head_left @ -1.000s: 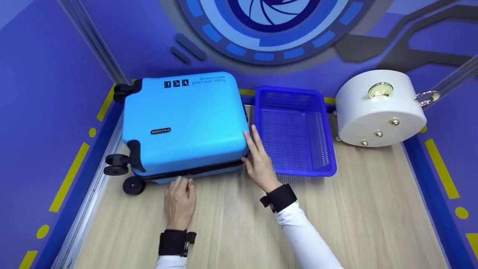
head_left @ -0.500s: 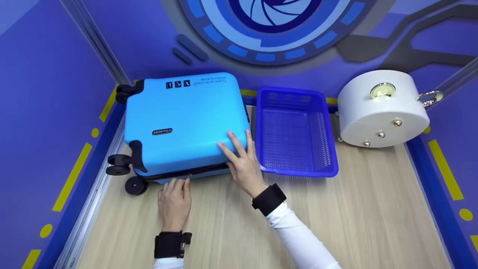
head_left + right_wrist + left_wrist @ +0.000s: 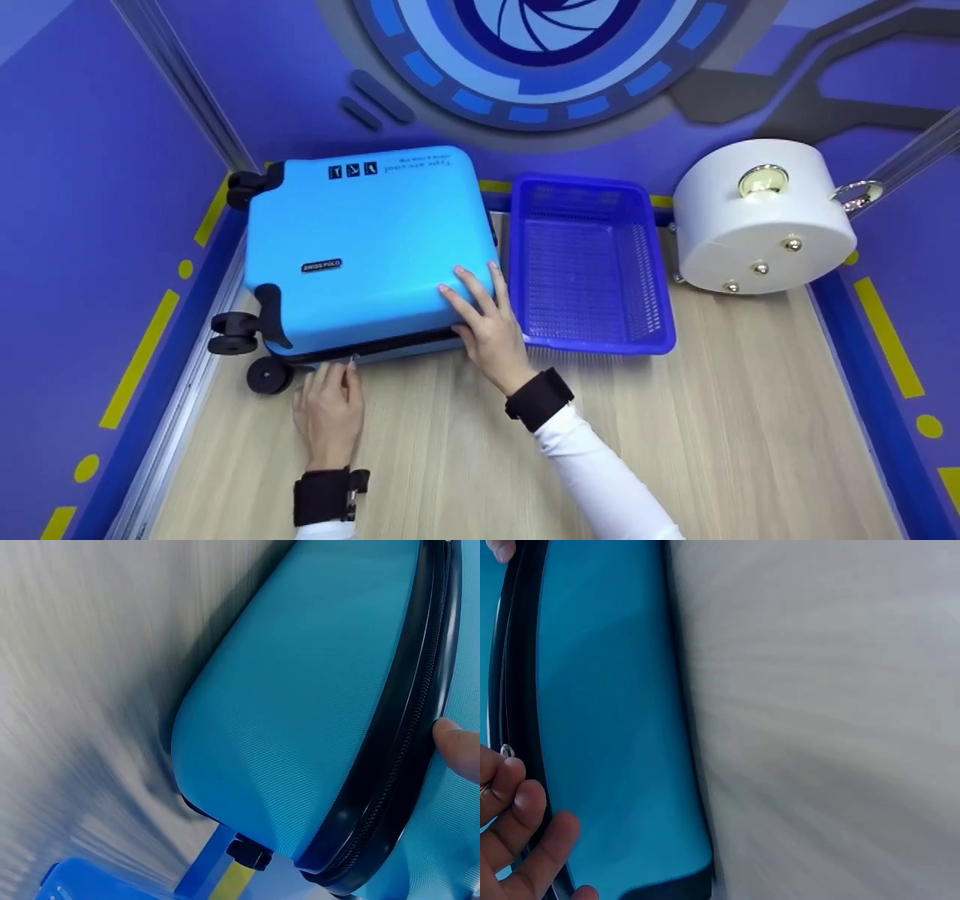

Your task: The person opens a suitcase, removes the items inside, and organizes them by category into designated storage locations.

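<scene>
A bright blue hard-shell suitcase (image 3: 375, 232) lies flat on the wood-grain surface, its black wheels pointing left. Along its near side runs a black-edged zipper (image 3: 405, 742); the teeth are joined near the right corner. My left hand (image 3: 328, 412) pinches the small metal zipper pull (image 3: 508, 751) between thumb and index finger, left of the middle of that side. Spread over the lid's near right corner are the fingers of my right hand (image 3: 495, 341), resting there. In the right wrist view its thumb (image 3: 459, 750) touches the black edging beside the zipper.
A blue plastic basket (image 3: 667, 315) stands just right of the suitcase. Farther right, a white rounded case (image 3: 720, 202) with gold-coloured studs and a ring handle sits by the wall. Blue panels (image 3: 82, 225) enclose the left, back and right.
My left hand has slid the zipper pull leftward along the near side. My right hand has shifted from the suitcase's right end onto the lid's near right corner, then stayed there.
</scene>
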### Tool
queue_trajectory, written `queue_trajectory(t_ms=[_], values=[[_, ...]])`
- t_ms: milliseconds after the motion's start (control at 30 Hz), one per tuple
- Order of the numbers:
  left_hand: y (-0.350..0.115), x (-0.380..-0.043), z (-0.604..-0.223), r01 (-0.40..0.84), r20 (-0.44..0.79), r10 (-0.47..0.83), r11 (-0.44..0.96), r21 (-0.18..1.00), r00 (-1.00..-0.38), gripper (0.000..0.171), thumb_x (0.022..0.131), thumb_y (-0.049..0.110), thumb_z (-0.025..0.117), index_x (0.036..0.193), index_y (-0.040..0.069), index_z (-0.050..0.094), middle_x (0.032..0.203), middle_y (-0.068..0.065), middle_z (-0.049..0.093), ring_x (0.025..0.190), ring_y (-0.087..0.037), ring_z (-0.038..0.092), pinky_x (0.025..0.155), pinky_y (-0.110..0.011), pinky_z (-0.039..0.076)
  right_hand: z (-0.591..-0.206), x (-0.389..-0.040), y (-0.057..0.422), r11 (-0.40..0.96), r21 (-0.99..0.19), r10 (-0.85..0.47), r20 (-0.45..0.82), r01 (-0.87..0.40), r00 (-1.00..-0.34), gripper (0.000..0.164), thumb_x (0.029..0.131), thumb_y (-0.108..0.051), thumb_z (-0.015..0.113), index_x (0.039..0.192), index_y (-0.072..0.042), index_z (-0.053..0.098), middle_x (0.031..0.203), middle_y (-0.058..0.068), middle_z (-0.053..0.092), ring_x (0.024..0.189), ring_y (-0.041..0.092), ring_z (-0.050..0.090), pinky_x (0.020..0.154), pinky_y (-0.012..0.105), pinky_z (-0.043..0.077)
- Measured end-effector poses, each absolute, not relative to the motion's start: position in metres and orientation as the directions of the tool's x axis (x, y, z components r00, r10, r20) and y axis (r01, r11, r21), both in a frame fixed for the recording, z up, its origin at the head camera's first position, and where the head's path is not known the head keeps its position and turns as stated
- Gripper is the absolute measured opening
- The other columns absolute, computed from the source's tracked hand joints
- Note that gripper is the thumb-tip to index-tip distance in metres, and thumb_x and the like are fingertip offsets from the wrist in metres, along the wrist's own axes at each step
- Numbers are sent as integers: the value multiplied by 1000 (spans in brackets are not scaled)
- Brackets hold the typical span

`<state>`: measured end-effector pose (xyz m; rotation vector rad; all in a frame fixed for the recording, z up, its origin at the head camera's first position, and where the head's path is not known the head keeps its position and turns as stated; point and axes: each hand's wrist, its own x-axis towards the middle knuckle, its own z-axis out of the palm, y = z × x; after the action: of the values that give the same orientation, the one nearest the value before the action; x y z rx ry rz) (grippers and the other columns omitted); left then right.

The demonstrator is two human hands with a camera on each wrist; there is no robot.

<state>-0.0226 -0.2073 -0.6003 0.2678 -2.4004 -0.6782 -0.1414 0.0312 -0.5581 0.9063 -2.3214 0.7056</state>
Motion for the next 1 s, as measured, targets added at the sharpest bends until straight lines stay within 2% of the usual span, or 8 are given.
queue_trajectory(t_ms=[133,267,600,800,1000], values=[[-216,-20,-599,-50,518,-362,852,522,-775,28,92,22,58,67,12,52,66,-3,47,64,-27,46,64,-48,36,-557,-141,30,630,-279,-429,653,-725,-624,76,77,-10,78,142,-28,43,152,4,31,140,45,13,87,35,52],[-225,-17,-597,-85,512,-385,853,514,-768,26,92,23,57,70,10,56,70,-5,52,67,-29,49,64,-47,35,-557,-141,30,627,-281,-427,656,-727,-622,76,77,-9,78,142,-27,44,152,4,31,140,46,14,79,31,54],[-252,-11,-595,-171,510,-466,836,522,-723,26,93,22,56,72,7,58,71,-8,54,70,-33,51,66,-50,36,-557,-144,32,634,-277,-444,634,-722,-633,77,79,-9,75,144,-29,40,154,0,27,141,44,12,87,30,51],[-249,-11,-595,-129,535,-435,848,515,-724,28,93,22,54,69,7,55,70,-9,53,68,-33,50,69,-50,38,-556,-151,37,619,-291,-456,623,-729,-636,78,78,-8,76,144,-29,40,154,-1,27,142,43,10,92,30,48],[-237,-9,-599,-71,573,-393,862,501,-719,27,91,19,55,67,8,55,67,-7,52,64,-30,48,63,-46,36,-554,-164,45,620,-305,-462,603,-723,-650,83,76,-6,78,145,-28,38,155,-2,26,142,42,9,97,34,45]])
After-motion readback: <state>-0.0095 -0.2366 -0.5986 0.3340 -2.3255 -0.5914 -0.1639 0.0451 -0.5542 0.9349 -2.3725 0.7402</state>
